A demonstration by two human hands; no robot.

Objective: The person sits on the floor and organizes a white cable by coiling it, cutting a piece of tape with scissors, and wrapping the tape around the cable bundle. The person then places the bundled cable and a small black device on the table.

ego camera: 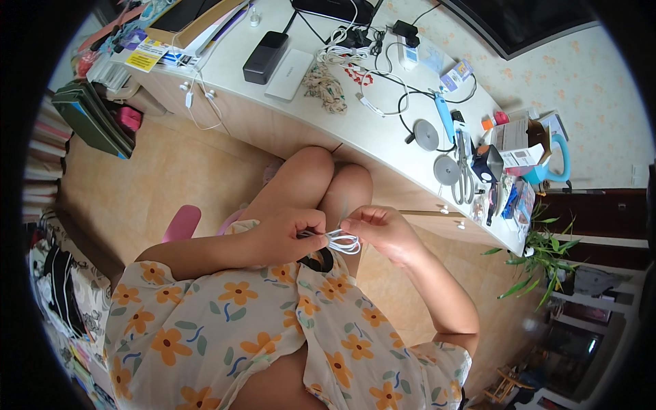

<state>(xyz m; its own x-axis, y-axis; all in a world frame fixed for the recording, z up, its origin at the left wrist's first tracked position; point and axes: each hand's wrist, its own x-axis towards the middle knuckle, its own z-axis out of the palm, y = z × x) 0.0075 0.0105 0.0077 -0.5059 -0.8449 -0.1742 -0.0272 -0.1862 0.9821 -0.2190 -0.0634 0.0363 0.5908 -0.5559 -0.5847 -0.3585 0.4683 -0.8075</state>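
Observation:
Above my lap, my left hand (302, 233) pinches a coiled white cable (344, 243) between thumb and fingers. At the coil's other side, my right hand (382, 230) has thumb and index finger together on what looks like a thin strand by the bundle; its exact hold is hard to tell. A black loop (319, 261) lies on the floral clothing just below the coil. On the white desk (353, 123) ahead are a black power bank (265, 56), a white power bank (290, 75), a bunched patterned cloth (326, 88) and a looped white cable (384, 113).
Grey scissors (464, 174), two round grey discs, a blue pen-like tool (444, 117) and an open box (517, 141) crowd the desk's right side. Tangled cables and adapters lie at its back. A plant (548, 246) stands beyond the right corner; a green folder (95, 120) is at left.

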